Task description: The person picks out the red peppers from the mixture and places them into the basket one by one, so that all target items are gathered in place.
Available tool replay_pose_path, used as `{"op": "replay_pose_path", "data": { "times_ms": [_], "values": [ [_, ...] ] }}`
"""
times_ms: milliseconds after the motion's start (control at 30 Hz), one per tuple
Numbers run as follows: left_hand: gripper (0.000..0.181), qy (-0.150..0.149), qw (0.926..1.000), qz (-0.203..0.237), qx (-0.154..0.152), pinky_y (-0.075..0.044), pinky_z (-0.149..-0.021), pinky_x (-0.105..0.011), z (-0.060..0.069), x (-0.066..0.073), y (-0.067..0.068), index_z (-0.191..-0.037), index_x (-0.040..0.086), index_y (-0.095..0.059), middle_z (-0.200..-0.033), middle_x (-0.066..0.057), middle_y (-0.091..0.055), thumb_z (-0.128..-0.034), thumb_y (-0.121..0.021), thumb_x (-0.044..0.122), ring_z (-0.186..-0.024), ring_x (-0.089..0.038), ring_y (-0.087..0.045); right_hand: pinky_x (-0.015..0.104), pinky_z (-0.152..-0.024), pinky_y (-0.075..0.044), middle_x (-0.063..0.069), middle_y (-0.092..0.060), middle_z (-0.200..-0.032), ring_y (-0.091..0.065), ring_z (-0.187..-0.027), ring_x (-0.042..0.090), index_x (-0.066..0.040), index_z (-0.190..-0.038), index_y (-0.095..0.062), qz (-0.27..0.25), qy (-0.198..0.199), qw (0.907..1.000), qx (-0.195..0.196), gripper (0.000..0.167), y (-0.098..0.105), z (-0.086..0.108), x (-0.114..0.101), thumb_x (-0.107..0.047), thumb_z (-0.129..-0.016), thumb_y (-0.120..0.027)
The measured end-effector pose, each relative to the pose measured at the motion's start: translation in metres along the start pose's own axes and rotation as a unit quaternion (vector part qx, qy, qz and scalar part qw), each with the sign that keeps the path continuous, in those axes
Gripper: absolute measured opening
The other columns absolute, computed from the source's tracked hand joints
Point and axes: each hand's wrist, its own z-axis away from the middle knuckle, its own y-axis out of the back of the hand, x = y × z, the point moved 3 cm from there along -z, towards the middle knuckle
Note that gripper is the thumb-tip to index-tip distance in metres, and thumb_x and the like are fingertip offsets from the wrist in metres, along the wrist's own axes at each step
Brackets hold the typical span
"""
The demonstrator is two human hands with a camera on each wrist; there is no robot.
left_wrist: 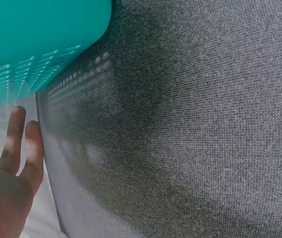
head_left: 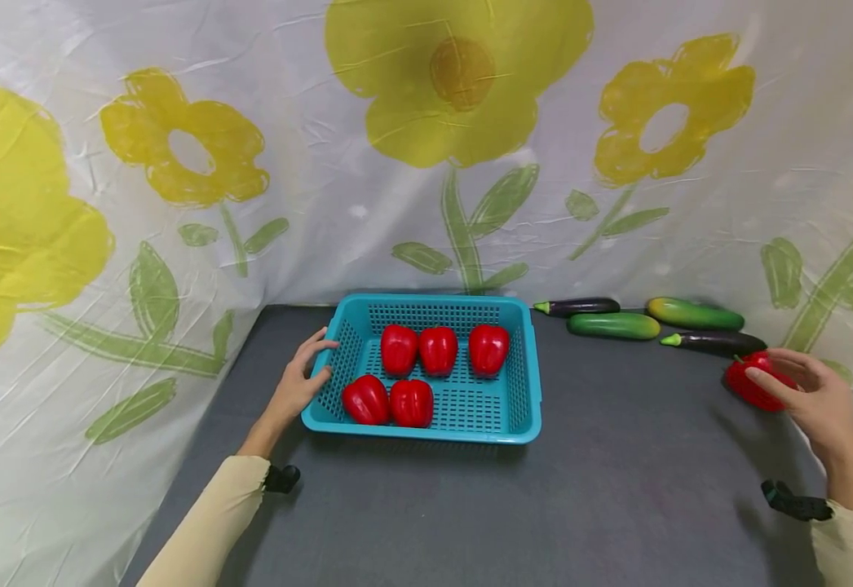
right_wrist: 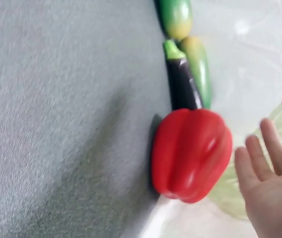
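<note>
A blue perforated plastic basket (head_left: 500,408) holds several red bell peppers (head_left: 412,403). My left hand (head_left: 296,385) is at the basket's left rim with its fingers extended; the left wrist view shows two straight fingers (left_wrist: 33,148) beside the basket wall (left_wrist: 41,29). Whether they touch it I cannot tell. Over at the far right, another red bell pepper (head_left: 755,381) lies on the table, with my right hand (head_left: 823,399) around its right side. In the right wrist view that hand (right_wrist: 275,191) has its fingers spread, with a gap to the pepper (right_wrist: 190,153).
Behind the lone pepper lie two eggplants (head_left: 716,342) and two green-yellow cucumber-like vegetables (head_left: 613,326), strung along the back of the dark grey tabletop (head_left: 426,514). A white flowered sheet (head_left: 309,204) hangs along the back and sides.
</note>
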Motion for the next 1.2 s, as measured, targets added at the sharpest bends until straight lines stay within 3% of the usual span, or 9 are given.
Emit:
{"op": "replay_pose_path", "data": {
  "times_ms": [133,267,367,500,800,967,1100,1200],
  "values": [
    [0.038,0.002,0.9999,-0.009,-0.006,-0.038,-0.097,-0.070,0.001,0.010,0.001,-0.131,-0.013,-0.054,-0.155,-0.035,-0.026,-0.0941,-0.053,-0.011,-0.137,-0.051,-0.028,0.002,-0.082,-0.037,-0.017,-0.053,-0.129,-0.046,-0.131,0.006,-0.017,-0.147,-0.055,0.021,-0.008,0.9995,0.024,0.061,0.000,-0.001,0.007,-0.019,-0.091,-0.078],
    [0.039,0.018,0.9998,-0.002,-0.006,-0.037,-0.098,-0.070,0.000,0.007,0.001,-0.133,-0.013,-0.054,-0.157,-0.033,-0.025,-0.0943,-0.053,-0.011,-0.139,-0.050,-0.026,0.002,-0.083,-0.036,-0.003,-0.042,-0.154,-0.029,-0.148,0.027,-0.017,-0.156,-0.043,0.043,-0.032,0.9983,0.024,0.074,-0.003,-0.004,0.015,-0.026,-0.091,-0.078],
    [0.040,0.024,0.9997,0.006,-0.004,-0.036,-0.100,-0.069,-0.001,-0.005,0.000,-0.135,-0.010,-0.054,-0.159,-0.029,-0.024,-0.0948,-0.052,-0.011,-0.142,-0.047,-0.024,0.005,-0.087,-0.037,0.007,-0.033,-0.162,-0.025,-0.148,0.036,-0.019,-0.159,-0.038,0.059,-0.053,0.9965,0.026,0.079,-0.004,-0.006,0.021,-0.031,-0.092,-0.077],
    [0.042,0.021,0.9998,-0.002,0.003,-0.037,-0.100,-0.069,-0.001,-0.022,-0.001,-0.137,-0.006,-0.055,-0.161,-0.023,-0.024,-0.0955,-0.053,-0.009,-0.143,-0.043,-0.024,0.012,-0.095,-0.038,0.011,-0.032,-0.162,-0.029,-0.146,0.038,-0.017,-0.159,-0.037,0.083,-0.074,0.9930,0.039,0.081,-0.006,-0.010,0.027,-0.035,-0.091,-0.077],
    [0.041,0.014,0.9999,-0.003,0.003,-0.037,-0.101,-0.068,0.000,-0.027,0.000,-0.137,-0.003,-0.056,-0.162,-0.018,-0.026,-0.0964,-0.054,-0.007,-0.143,-0.040,-0.026,0.021,-0.097,-0.041,0.018,-0.034,-0.160,-0.031,-0.144,0.038,-0.010,-0.157,-0.039,0.105,-0.089,0.9895,0.043,0.083,-0.007,-0.018,0.033,-0.040,-0.090,-0.077],
    [0.041,0.013,0.9999,-0.006,0.001,-0.036,-0.100,-0.069,-0.001,-0.020,-0.001,-0.137,-0.006,-0.055,-0.161,-0.023,-0.025,-0.0959,-0.053,-0.008,-0.143,-0.044,-0.026,0.019,-0.085,-0.043,0.021,-0.040,-0.154,-0.038,-0.129,0.037,-0.013,-0.157,-0.042,0.111,-0.088,0.9894,0.029,0.083,-0.007,-0.021,0.038,-0.041,-0.088,-0.079],
    [0.040,0.013,0.9999,0.002,0.002,-0.035,-0.100,-0.070,-0.001,-0.003,0.000,-0.134,-0.011,-0.055,-0.158,-0.031,-0.025,-0.0944,-0.053,-0.011,-0.140,-0.048,-0.027,0.016,-0.075,-0.038,0.020,-0.044,-0.147,-0.041,-0.118,0.031,-0.020,-0.152,-0.050,0.118,-0.057,0.9913,0.016,0.073,-0.007,-0.023,0.042,-0.037,-0.088,-0.080],
    [0.039,0.016,0.9999,0.005,-0.003,-0.036,-0.100,-0.070,0.000,0.011,0.001,-0.132,-0.015,-0.054,-0.156,-0.035,-0.025,-0.0937,-0.053,-0.013,-0.139,-0.051,-0.028,0.014,-0.077,-0.038,0.018,-0.045,-0.149,-0.042,-0.118,0.025,-0.020,-0.148,-0.055,0.116,-0.034,0.9926,0.017,0.064,-0.007,-0.024,0.044,-0.031,-0.090,-0.079]
  ]
}}
